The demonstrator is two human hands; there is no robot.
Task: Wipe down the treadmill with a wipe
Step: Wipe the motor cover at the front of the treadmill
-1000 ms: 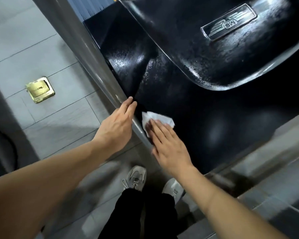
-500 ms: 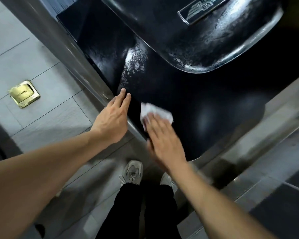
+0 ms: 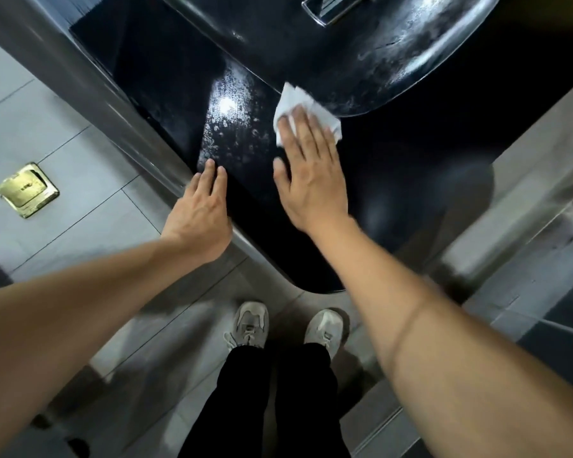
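Right hand (image 3: 308, 173) slid wipe (image 3: 303, 110) farther up treadmill (image 3: 411, 166), past left hand (image 3: 199, 213).

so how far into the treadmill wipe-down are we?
Partway, apparently. Done: the black treadmill cover shows a streaky, speckled sheen left of the wipe, likely a wet pass. In hand: right hand presses the white wipe flat under straight fingers at the raised hood's edge; left hand rests open on the cover's near edge. Left: the hood with its badge looks smeared, and the silver side rail.
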